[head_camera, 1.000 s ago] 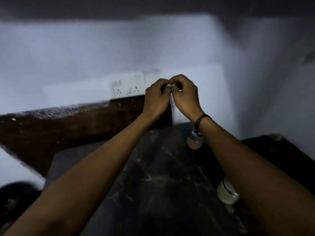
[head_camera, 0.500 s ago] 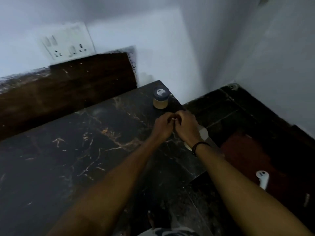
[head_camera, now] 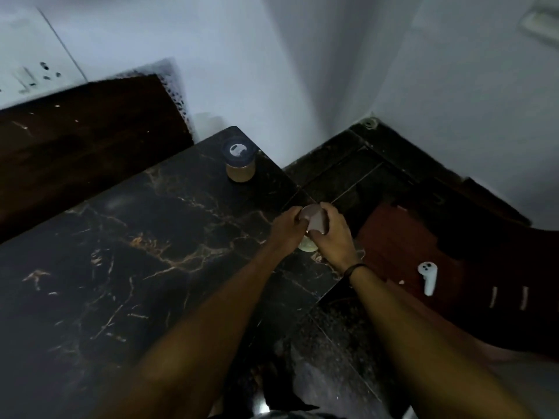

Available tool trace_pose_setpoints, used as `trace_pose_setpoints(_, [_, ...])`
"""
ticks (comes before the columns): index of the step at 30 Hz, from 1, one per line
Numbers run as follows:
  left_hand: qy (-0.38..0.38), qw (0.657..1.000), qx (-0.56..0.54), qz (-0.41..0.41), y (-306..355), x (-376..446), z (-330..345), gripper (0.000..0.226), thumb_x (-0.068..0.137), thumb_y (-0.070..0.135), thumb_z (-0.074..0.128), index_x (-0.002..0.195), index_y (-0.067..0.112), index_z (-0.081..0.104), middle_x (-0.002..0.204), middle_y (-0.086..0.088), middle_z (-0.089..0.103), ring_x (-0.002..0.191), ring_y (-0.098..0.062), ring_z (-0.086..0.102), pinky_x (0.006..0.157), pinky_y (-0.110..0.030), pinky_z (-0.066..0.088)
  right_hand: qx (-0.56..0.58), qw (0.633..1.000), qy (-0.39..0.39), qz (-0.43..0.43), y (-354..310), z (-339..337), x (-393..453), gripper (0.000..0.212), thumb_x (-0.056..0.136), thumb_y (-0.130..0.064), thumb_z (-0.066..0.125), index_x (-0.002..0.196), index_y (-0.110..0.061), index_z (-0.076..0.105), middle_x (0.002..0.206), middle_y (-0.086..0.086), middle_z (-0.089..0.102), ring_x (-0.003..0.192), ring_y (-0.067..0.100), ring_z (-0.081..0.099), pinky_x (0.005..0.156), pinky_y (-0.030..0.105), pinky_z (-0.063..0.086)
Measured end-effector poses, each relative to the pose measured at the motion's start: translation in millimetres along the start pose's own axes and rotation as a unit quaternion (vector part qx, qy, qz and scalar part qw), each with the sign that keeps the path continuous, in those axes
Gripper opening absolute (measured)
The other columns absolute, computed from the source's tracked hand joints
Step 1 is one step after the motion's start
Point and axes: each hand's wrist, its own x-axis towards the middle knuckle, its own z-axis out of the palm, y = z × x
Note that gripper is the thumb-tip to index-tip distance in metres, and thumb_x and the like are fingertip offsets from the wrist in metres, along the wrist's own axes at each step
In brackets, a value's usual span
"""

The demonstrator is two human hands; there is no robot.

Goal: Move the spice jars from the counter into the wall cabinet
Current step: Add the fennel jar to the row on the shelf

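Two bare hands meet over the right edge of the black, gold-veined marble worktop (head_camera: pixel 127 252). Farther back, a round jar of tan powder with a dark lid (head_camera: pixel 240 163) stands near the worktop's far corner. Left hand (head_camera: pixel 287 226) and right hand (head_camera: pixel 331 234) both wrap their fingers (head_camera: pixel 328 208) around a pale, blurred jar (head_camera: pixel 314 220). On the dark floor at right lies a white plastic controller (head_camera: pixel 427 277).

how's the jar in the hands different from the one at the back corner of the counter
The held jar is gripped by both the left hand and right hand; the back jar stands untouched. The held jar is near the counter's right edge; the back jar sits in the far corner by the wall. The back jar shows a dark lid and tan contents; the held jar looks pale, its lid mostly hidden. Both are small and round.
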Motion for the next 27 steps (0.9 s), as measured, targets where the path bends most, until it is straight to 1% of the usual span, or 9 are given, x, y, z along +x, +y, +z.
trace_pose_setpoints(5, [-0.022,0.998,-0.054,-0.018,-1,-2,-1,0.04,0.103,0.027,0.045,0.14,0.013,0.053,0.134,-0.01,0.06,0.121,-0.025,0.056,0.102,-0.039,0.047,-0.019,0.998,-0.064,0.004,8,-5,6,0.11,0.069,-0.025,0.086,0.155,-0.023,0.017,0.149,0.007,0.042,0.124,0.019,0.05,0.089,0.022,0.047])
trace_pose_setpoints(7, [-0.01,0.997,-0.069,-0.026,1,-6,-4,0.04,0.103,0.026,0.045,0.139,0.012,0.054,0.134,-0.012,0.06,0.122,-0.026,0.057,0.106,-0.044,0.046,-0.013,0.999,-0.039,-0.002,6,-4,5,0.103,0.067,-0.029,0.088,0.148,-0.028,0.024,0.135,0.006,0.055,0.11,0.015,0.056,0.076,0.019,0.049])
trace_pose_setpoints(10, [0.046,0.989,-0.134,-0.037,3,-16,-20,0.036,0.104,0.027,0.046,0.133,0.01,0.06,0.126,-0.015,0.065,0.116,-0.034,0.061,0.103,-0.049,0.049,0.032,0.999,-0.015,-0.026,-6,1,3,0.087,0.06,-0.042,0.089,0.13,-0.031,0.038,0.12,-0.002,0.062,0.107,0.017,0.062,0.083,0.034,0.057])
trace_pose_setpoints(13, [0.075,0.977,-0.2,-0.024,7,-30,-45,0.03,0.103,0.027,0.05,0.127,0.016,0.063,0.124,-0.011,0.067,0.114,-0.03,0.064,0.102,-0.052,0.05,0.108,0.993,-0.002,-0.054,-29,8,3,0.077,0.062,-0.037,0.091,0.123,-0.032,0.045,0.114,-0.008,0.063,0.106,0.012,0.064,0.083,0.033,0.059])
trace_pose_setpoints(17, [0.101,0.948,-0.296,0.053,9,-52,-75,0.035,0.1,0.022,0.05,0.131,0.011,0.06,0.128,-0.011,0.065,0.117,-0.024,0.063,0.1,-0.04,0.052,0.189,0.978,0.024,-0.083,-70,24,-2,0.074,0.066,-0.05,0.085,0.126,-0.031,0.045,0.123,-0.003,0.059,0.112,0.013,0.06,0.089,0.031,0.056])
trace_pose_setpoints(20, [0.132,0.931,-0.333,0.07,14,-65,-89,0.047,0.097,0.034,0.046,0.137,0.01,0.054,0.131,-0.011,0.064,0.121,-0.027,0.061,0.102,-0.039,0.05,0.207,0.972,0.028,-0.105,-105,42,-13,0.07,0.08,-0.066,0.06,0.139,-0.033,0.042,0.136,-0.003,0.055,0.121,0.015,0.056,0.095,0.027,0.05])
trace_pose_setpoints(23, [0.177,0.891,-0.418,0.021,21,-73,-107,0.055,0.097,0.047,0.041,0.133,0.009,0.057,0.126,-0.019,0.066,0.118,-0.035,0.063,0.096,-0.046,0.054,0.251,0.961,-0.005,-0.112,-130,56,-18,0.058,0.092,-0.045,0.048,0.148,-0.031,0.04,0.145,0.001,0.049,0.129,0.018,0.051,0.101,0.031,0.047])
trace_pose_setpoints(25, [0.199,0.869,-0.452,-0.011,21,-83,-131,0.056,0.1,0.052,0.036,0.127,0.011,0.063,0.117,-0.019,0.071,0.11,-0.036,0.067,0.087,-0.044,0.058,0.3,0.944,-0.049,-0.131,-143,59,-22,0.055,0.088,-0.028,0.055,0.143,-0.025,0.05,0.141,0.003,0.056,0.126,0.019,0.055,0.103,0.038,0.05])
trace_pose_setpoints(27, [0.211,0.862,-0.46,-0.021,17,-89,-154,0.06,0.102,0.053,0.03,0.124,0.009,0.065,0.113,-0.02,0.072,0.106,-0.038,0.069,0.087,-0.046,0.058,0.312,0.934,-0.084,-0.152,-151,60,-22,0.048,0.082,-0.026,0.066,0.13,-0.029,0.061,0.126,-0.001,0.065,0.115,0.014,0.063,0.093,0.033,0.056])
